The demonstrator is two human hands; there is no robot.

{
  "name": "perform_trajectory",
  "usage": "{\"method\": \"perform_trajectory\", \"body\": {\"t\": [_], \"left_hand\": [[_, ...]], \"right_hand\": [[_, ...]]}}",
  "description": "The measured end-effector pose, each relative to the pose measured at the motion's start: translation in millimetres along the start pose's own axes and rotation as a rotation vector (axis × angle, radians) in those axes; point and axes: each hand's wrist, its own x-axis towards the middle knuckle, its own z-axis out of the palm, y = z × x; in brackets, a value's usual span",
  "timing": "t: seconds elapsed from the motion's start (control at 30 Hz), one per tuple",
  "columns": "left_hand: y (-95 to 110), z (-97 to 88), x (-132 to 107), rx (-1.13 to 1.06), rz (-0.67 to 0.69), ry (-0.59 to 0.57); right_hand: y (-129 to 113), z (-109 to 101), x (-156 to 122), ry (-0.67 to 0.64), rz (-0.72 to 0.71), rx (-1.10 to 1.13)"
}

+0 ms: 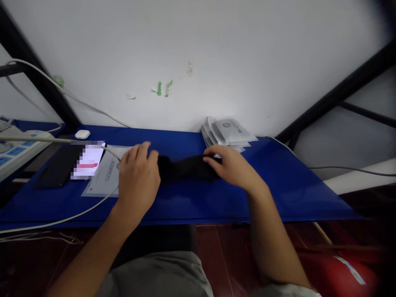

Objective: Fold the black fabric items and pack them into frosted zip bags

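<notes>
A long strip of soft black cloth (185, 168) lies across the blue table in front of me; its exact kind does not show. My right hand (227, 167) has thumb and forefinger closed at the strip's right end. Beside the left end rests my left hand (139, 177), palm down, fingers somewhat bent and apart, its thumb side against the cloth. Under and left of that hand lies a flat frosted plastic bag (100, 181) with dark lettering. What is beneath the left palm is hidden.
Several frosted bags (230, 130) are stacked by the wall. To the left are a phone (89, 161) with a lit, blurred screen, a black flat object (57, 169), a white earbud case (82, 134) and a power strip (21, 150). A pale cable (77, 215) loops beside my left hand.
</notes>
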Motion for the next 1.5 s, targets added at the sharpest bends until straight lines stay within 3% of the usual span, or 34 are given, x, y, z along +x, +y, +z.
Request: {"method": "perform_trajectory", "body": {"t": [0.07, 0.1, 0.17, 0.23, 0.33, 0.4, 0.73, 0.9, 0.97, 1.03, 1.17, 1.27, 1.33, 1.43, 1.5], "left_hand": [[9, 6.5, 10, -0.019, -0.056, 0.113], [12, 11.1, 11, -0.038, -0.037, 0.128], [17, 21.2, 7, -0.07, 0.054, 0.063], [17, 31.4, -1, -0.059, 0.111, -0.096], [12, 45.1, -10, -0.017, 0.13, -0.337], [7, 51.1, -11, -0.02, 0.117, -0.42], [-18, 48.4, -2, 0.047, 0.102, -0.45], [-19, 35.9, 7, 0.002, -0.009, -0.491], [-19, 25.3, 11, -0.039, -0.077, -0.474], [-18, 17.8, 18, -0.054, -0.133, -0.376], [-8, 20.4, 32, -0.014, -0.175, 0.007], [5, 27.0, 28, -0.033, -0.114, 0.103], [11, 28.8, 18, -0.069, -0.009, 0.038], [12, 32.2, 0, -0.07, 0.129, -0.229], [7, 38.2, -7, -0.01, 0.129, -0.372]], "right_hand": [[-2, 8, 10, 0.25, 0.109, -0.186], [-3, 13, 12, 0.272, 0.114, -0.235], [-4, 24, 11, 0.208, 0.074, -0.264], [-3, 33, 5, 0.078, 0.026, -0.267], [1, 43, -5, -0.065, 0.032, -0.318], [6, 47, -8, -0.102, 0.059, -0.368], [8, 68, 1, -0.038, -0.038, -0.394], [9, 64, 7, -0.208, 0.009, -0.355], [8, 50, 6, -0.292, -0.036, -0.234], [8, 36, 5, -0.297, -0.076, -0.098], [8, 22, 9, -0.01, 0.048, -0.237], [3, 26, 7, 0.06, 0.093, -0.346], [-4, 30, -1, -0.024, 0.039, -0.31], [-17, 38, -15, -0.129, -0.031, -0.259], [-22, 45, -22, -0.155, -0.056, -0.247]]}}
